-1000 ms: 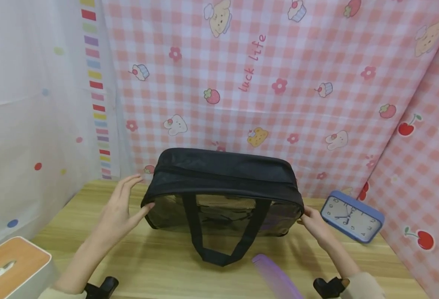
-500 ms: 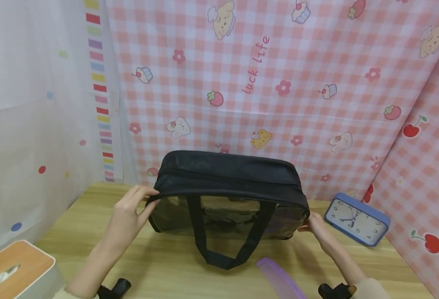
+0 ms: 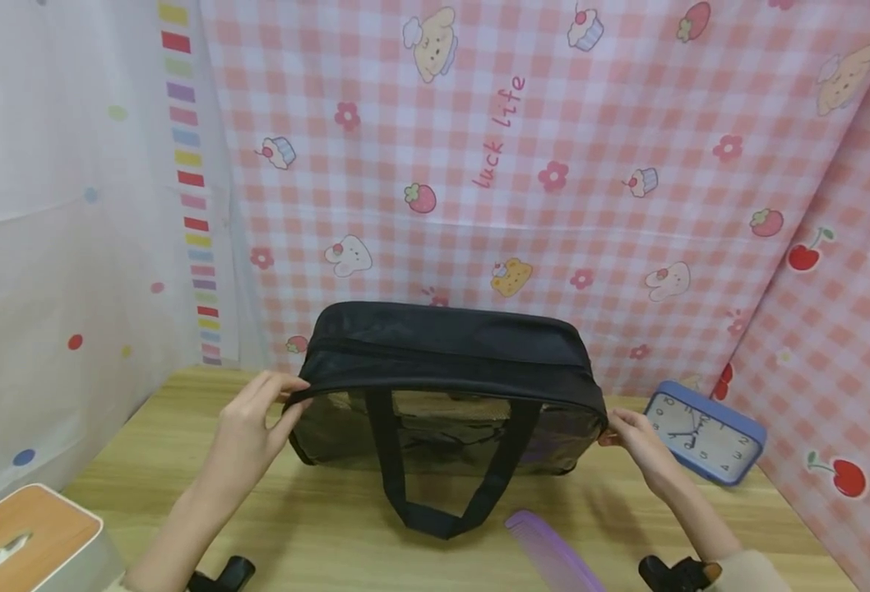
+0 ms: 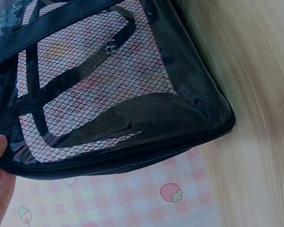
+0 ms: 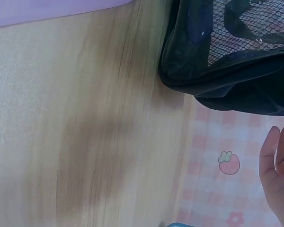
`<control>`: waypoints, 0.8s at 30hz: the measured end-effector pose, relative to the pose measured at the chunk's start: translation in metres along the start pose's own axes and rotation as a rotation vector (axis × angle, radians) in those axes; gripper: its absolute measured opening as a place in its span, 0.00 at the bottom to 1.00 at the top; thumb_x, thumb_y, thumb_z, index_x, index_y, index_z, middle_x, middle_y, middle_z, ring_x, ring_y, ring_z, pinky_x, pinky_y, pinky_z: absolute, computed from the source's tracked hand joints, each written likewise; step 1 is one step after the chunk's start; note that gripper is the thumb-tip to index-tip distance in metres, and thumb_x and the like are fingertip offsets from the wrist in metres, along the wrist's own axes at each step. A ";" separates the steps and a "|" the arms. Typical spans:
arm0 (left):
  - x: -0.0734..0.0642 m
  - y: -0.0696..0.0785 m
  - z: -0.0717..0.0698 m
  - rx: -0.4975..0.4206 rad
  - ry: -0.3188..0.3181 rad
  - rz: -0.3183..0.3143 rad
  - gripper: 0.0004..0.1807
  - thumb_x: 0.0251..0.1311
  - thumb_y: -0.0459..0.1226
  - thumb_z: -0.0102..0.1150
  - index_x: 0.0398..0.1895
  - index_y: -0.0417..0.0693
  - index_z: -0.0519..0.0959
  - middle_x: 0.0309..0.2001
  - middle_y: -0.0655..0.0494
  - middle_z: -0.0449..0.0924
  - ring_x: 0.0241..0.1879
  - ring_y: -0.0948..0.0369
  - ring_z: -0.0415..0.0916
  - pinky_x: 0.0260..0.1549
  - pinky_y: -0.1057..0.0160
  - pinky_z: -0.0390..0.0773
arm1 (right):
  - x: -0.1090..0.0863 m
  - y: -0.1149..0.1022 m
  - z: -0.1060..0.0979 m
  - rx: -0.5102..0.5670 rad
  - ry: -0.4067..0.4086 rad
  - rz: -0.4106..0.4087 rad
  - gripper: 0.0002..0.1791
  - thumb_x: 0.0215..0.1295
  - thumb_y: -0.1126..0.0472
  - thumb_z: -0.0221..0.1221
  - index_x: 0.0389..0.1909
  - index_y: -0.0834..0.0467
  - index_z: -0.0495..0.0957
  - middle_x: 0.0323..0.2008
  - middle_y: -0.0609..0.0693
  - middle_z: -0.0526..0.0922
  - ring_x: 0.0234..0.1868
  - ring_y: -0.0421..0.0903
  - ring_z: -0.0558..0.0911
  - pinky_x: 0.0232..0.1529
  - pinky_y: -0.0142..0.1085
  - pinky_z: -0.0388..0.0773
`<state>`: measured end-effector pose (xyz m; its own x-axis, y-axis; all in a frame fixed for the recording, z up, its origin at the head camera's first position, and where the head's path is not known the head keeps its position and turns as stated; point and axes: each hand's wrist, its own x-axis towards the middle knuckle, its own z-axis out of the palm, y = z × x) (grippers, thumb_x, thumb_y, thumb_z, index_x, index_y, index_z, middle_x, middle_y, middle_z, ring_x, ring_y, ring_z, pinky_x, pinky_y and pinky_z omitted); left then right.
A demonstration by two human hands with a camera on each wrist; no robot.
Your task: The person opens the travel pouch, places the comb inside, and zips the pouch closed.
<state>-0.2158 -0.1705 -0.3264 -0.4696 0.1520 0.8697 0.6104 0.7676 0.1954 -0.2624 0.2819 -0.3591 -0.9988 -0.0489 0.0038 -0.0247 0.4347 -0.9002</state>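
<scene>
On the table [image 3: 183, 427] the bag [image 3: 446, 367] stands upright. My left hand [image 3: 252, 421], spread one second ago, now pinches the bag's left upper corner; my right hand [image 3: 636, 444] is at its right edge, whether pinching I cannot tell. So the bag seems better steadied.

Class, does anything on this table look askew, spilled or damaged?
Nothing looks spilled or damaged. Only the purple comb and blue clock look slightly askew, both slanting in the head view, out of line with the black bag.
</scene>
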 end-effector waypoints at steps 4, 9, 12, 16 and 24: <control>0.000 0.000 -0.001 0.002 -0.009 -0.009 0.16 0.37 0.22 0.69 0.31 0.41 0.78 0.31 0.51 0.78 0.30 0.59 0.79 0.29 0.66 0.80 | 0.000 0.000 -0.002 -0.026 0.006 -0.018 0.17 0.71 0.54 0.42 0.31 0.58 0.76 0.24 0.40 0.76 0.30 0.37 0.76 0.43 0.31 0.75; 0.000 -0.001 0.000 -0.004 -0.021 -0.026 0.15 0.38 0.23 0.69 0.32 0.41 0.77 0.31 0.51 0.78 0.30 0.58 0.79 0.28 0.61 0.81 | 0.000 -0.001 -0.002 -0.092 0.040 -0.028 0.18 0.71 0.55 0.42 0.31 0.60 0.75 0.24 0.44 0.76 0.30 0.37 0.76 0.42 0.32 0.75; 0.000 -0.002 0.000 -0.010 -0.026 -0.031 0.15 0.39 0.23 0.69 0.32 0.42 0.77 0.31 0.51 0.78 0.30 0.57 0.78 0.28 0.60 0.81 | -0.001 -0.001 -0.002 -0.108 0.059 -0.027 0.18 0.71 0.55 0.42 0.31 0.60 0.75 0.24 0.43 0.76 0.30 0.36 0.76 0.41 0.30 0.74; 0.001 -0.002 0.001 -0.009 -0.020 -0.029 0.15 0.39 0.23 0.69 0.31 0.42 0.77 0.31 0.51 0.78 0.30 0.58 0.78 0.28 0.61 0.81 | 0.000 -0.001 -0.002 -0.107 0.090 -0.027 0.16 0.71 0.56 0.44 0.31 0.60 0.75 0.22 0.40 0.76 0.29 0.34 0.76 0.39 0.27 0.73; 0.002 -0.003 0.001 0.003 -0.002 -0.021 0.15 0.38 0.23 0.69 0.31 0.41 0.77 0.31 0.51 0.78 0.30 0.58 0.78 0.29 0.63 0.79 | 0.002 -0.003 -0.003 -0.060 0.148 -0.082 0.14 0.69 0.56 0.47 0.25 0.52 0.75 0.20 0.36 0.75 0.27 0.32 0.76 0.35 0.25 0.72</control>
<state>-0.2188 -0.1722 -0.3258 -0.4839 0.1369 0.8644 0.5983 0.7726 0.2126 -0.2639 0.2830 -0.3550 -0.9885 0.0442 0.1446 -0.1049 0.4882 -0.8664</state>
